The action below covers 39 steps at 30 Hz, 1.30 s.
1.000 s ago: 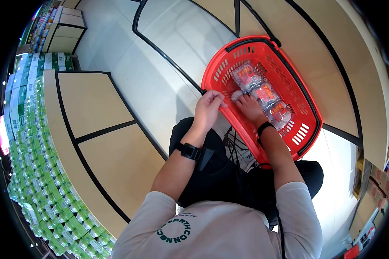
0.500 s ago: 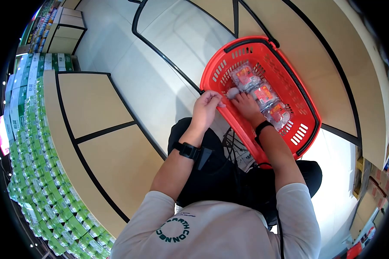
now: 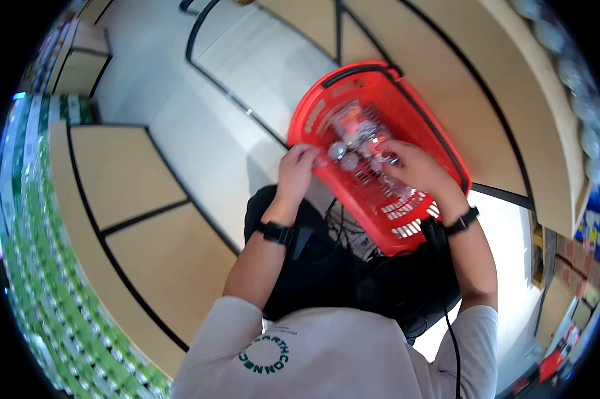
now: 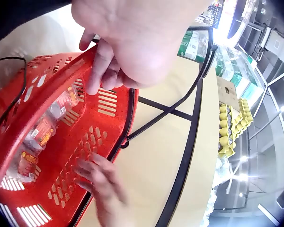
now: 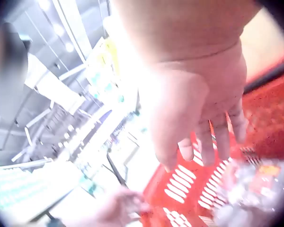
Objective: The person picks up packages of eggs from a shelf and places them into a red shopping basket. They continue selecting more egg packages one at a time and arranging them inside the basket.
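Note:
A red shopping basket [image 3: 442,147] holds several clear plastic packs [image 3: 350,122] with red and orange labels. Two round pale items [image 3: 348,161] show beside the packs, near the basket's left side. At that near-left rim, my left hand [image 3: 296,174] grips the edge; in the left wrist view its fingers [image 4: 101,66] bend over the rim. My right hand [image 3: 416,171] hovers over the packs, partly hiding them. From the right wrist, its fingers [image 5: 221,142] point down, loosely straight, holding nothing.
The basket's black pull handle [image 3: 230,98] stretches over the floor. Beige display stands [image 3: 140,266] with black trim flank both sides, the left one stacked with green-wrapped packs [image 3: 67,299]. Yellow trays [image 4: 232,123] stand farther off. A dark cable [image 3: 454,346] hangs by my right arm.
My right hand has left the round item at the packs' left side and moved right, rising over the packs. A second round item now shows. The left hand stays at the rim; the head view has shifted.

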Each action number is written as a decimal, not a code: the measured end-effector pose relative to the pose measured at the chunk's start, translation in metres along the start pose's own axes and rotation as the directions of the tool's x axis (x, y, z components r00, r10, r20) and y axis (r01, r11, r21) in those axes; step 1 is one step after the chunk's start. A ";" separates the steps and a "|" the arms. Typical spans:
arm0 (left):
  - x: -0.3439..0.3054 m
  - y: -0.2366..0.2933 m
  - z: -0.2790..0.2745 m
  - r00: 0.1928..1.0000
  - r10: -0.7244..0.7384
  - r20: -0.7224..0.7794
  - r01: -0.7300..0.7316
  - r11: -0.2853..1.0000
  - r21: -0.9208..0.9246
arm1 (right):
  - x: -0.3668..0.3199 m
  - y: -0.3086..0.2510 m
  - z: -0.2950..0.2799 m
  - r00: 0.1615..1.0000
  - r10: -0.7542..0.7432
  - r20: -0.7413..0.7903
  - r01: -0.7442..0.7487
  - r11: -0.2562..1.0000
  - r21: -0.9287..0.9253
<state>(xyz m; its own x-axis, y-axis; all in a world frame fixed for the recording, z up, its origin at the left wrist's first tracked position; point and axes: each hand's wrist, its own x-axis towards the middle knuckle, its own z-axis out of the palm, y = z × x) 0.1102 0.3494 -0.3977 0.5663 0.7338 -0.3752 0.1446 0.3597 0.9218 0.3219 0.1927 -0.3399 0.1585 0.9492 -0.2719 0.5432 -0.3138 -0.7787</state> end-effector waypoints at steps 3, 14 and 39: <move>0.002 -0.011 -0.002 0.999 0.015 -0.045 -0.014 1.000 0.015 | -0.060 -0.082 -0.075 0.985 0.039 -0.167 0.011 0.957 0.291; 0.003 0.005 0.010 0.999 -0.017 -0.049 0.015 0.999 -0.042 | -0.183 -0.121 -0.248 0.229 0.000 -0.973 -0.057 0.998 -0.013; 0.008 -0.004 0.005 0.999 -0.034 -0.005 0.033 0.990 -0.135 | -0.134 -0.092 -0.336 0.282 0.619 -0.733 -0.088 0.778 0.622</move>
<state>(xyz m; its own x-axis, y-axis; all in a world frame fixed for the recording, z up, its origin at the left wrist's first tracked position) 0.1186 0.3508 -0.4040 0.5568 0.7244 -0.4064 0.0521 0.4579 0.8875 0.5278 0.1029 -0.0416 0.9853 0.0918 -0.1439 -0.1044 -0.3431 -0.9335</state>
